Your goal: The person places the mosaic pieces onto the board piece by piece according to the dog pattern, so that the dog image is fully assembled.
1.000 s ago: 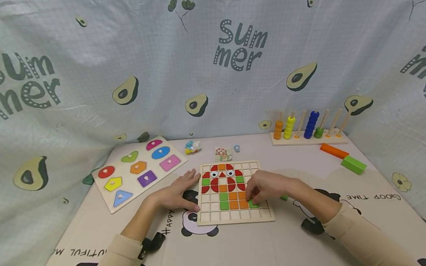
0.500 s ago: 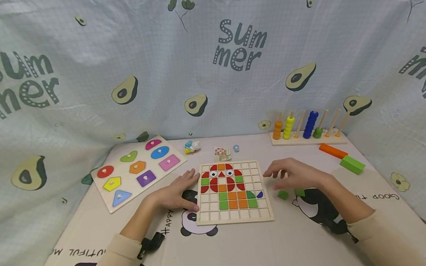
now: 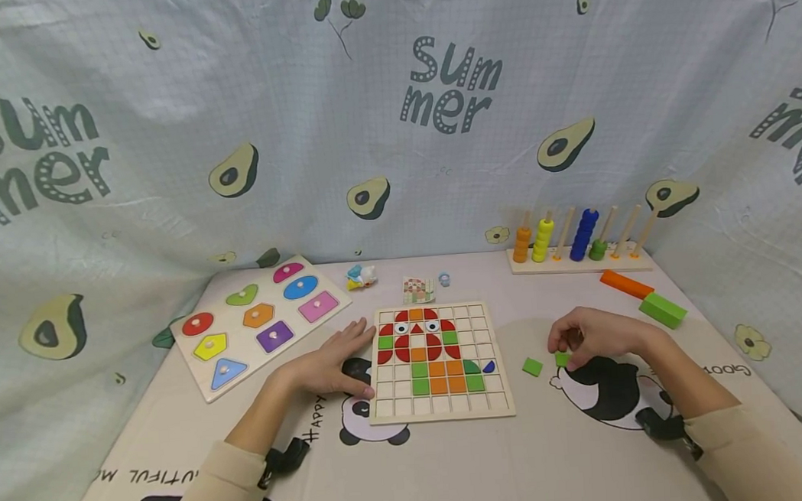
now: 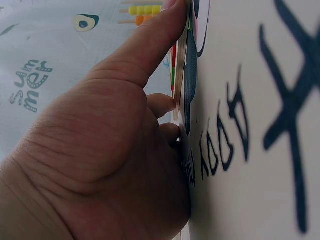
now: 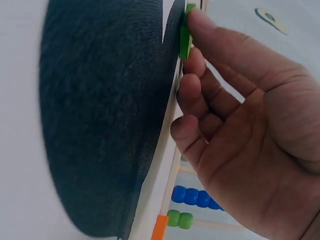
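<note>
A wooden grid board (image 3: 446, 416) lies flat in the middle of the head view, with red, orange, green and white tiles forming an owl-like picture. My left hand (image 3: 335, 365) rests with spread fingers along its left edge, thumb at the lower rim. Right of the board, my right hand (image 3: 602, 335) pinches a small green square tile (image 5: 185, 40) between thumb and index finger, close over the tablecloth. Another green tile (image 3: 532, 366) lies between that hand and the board. A small blue rounded piece (image 3: 488, 367) sits on the board beside a green quarter-round tile (image 3: 472, 366).
A shape puzzle board (image 3: 236, 329) lies at the left. Behind the grid board are a picture card (image 3: 419, 289), a small light-blue item (image 3: 444, 279) and a small toy (image 3: 361, 277). A bead stacker (image 3: 581, 265), an orange block (image 3: 626, 283) and a green block (image 3: 663, 310) stand back right.
My right hand has left the board, moved right and taken hold of a green tile, uncovering the quarter-round and blue pieces. My left hand has stayed in place.
</note>
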The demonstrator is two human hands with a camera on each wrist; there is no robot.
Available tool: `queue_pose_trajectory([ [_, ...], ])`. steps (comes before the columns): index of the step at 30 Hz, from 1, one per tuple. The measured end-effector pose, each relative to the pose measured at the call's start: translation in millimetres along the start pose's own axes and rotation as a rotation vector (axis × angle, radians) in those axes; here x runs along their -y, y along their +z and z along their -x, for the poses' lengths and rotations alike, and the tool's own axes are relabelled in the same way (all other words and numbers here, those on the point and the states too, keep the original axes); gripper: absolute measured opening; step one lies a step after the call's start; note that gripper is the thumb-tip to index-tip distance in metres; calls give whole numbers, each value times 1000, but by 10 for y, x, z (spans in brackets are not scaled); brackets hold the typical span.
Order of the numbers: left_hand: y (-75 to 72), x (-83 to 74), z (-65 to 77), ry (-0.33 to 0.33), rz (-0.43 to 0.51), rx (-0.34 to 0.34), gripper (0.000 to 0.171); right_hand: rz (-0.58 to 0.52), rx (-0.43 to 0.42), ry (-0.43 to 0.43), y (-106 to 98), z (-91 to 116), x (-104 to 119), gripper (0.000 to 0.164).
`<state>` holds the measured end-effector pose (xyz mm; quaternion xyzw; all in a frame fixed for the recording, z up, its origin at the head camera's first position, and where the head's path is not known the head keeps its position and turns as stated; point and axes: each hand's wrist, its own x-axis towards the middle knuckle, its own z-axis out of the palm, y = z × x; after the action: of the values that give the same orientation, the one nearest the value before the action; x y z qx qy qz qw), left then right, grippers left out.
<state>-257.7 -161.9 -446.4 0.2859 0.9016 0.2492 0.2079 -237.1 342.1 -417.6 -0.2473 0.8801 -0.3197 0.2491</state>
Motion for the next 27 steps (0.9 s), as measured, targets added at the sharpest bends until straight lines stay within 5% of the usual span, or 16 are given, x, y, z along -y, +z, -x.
queue_pose_trajectory([
  [16, 5, -15, 38, -5, 8, -5, 109, 74, -188, -33, -64, -279, 46, 16],
  [22, 4, -14, 29, -6, 2, 7, 110, -1, -235, -119, -63, -569, 336, 10],
  [27, -12, -16, 19, -18, -4, 10, 110, -36, -169, -184, 17, -828, 739, 10],
])
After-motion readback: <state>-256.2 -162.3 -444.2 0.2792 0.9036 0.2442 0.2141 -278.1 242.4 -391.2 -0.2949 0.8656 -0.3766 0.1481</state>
